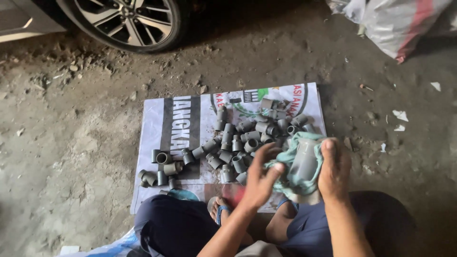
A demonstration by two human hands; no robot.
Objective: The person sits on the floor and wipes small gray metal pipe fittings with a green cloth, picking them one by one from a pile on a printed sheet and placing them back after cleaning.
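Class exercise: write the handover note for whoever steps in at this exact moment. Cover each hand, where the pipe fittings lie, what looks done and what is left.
Left hand: grips the teal cloth, pressed against the grey pipe fitting.
Right hand: holds that fitting, thumb on top.
Pile of grey fittings: spread over the printed banner sheet on the dirt ground, in front of the person's knees.
Done: cannot tell which fittings have been wiped; none are set apart.
Left: the fitting in hand is mid-wipe; the pile apparently remains.
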